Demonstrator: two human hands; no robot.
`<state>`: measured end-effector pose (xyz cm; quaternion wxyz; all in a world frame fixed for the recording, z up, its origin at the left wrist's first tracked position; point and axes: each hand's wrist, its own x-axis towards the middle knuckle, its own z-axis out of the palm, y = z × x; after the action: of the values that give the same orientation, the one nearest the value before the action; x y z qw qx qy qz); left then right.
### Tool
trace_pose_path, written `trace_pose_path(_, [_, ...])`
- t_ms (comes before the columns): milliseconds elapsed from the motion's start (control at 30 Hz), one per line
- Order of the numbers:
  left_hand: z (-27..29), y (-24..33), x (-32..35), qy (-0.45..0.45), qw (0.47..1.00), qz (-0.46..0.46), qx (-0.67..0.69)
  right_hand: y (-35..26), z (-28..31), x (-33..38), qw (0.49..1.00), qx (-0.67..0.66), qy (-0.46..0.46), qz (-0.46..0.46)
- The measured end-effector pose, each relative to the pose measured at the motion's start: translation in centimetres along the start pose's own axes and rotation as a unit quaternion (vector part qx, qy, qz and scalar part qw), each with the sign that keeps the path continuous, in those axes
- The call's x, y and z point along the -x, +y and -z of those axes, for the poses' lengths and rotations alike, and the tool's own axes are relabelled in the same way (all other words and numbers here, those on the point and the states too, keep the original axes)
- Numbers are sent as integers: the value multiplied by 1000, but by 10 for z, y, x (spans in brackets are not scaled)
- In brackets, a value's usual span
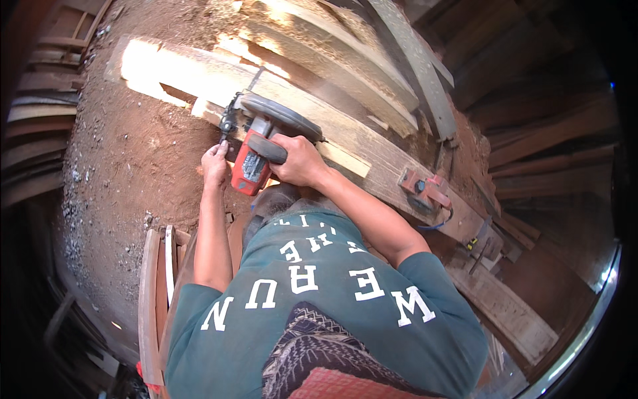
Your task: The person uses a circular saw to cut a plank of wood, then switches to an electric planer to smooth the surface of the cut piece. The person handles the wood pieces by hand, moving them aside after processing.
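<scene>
A red and grey circular saw [249,163] rests on a long wooden plank [392,156] in front of me, its round dark guard [282,112] over the wood. My right hand [302,159] is wrapped round the saw's dark handle. With its fingers pinched, my left hand [216,165] holds a dark metal part [229,123] at the saw's left side. The blade is hidden under the guard. A lighter strip of bare wood [345,159] shows along the plank, right of the saw.
Several rough boards [332,66] lie beyond the plank. On its right part sits a red and black power tool [425,189] with a blue cord. Stacked timber [40,133] lines the left, with more boards [555,159] at right. Reddish soil [133,179] covers the ground.
</scene>
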<state>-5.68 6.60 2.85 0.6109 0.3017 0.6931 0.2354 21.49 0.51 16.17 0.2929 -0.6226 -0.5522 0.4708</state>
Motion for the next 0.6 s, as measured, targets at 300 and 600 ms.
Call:
trace_pose_path(300, [20,25,-7,-23,997,-42,-58,-30,-11,-17,1000,-17,9,-1])
trace_pose_path(600, [36,23,-43,12,999,-33,1,-44,-23,-43,999,-35,-9,-32])
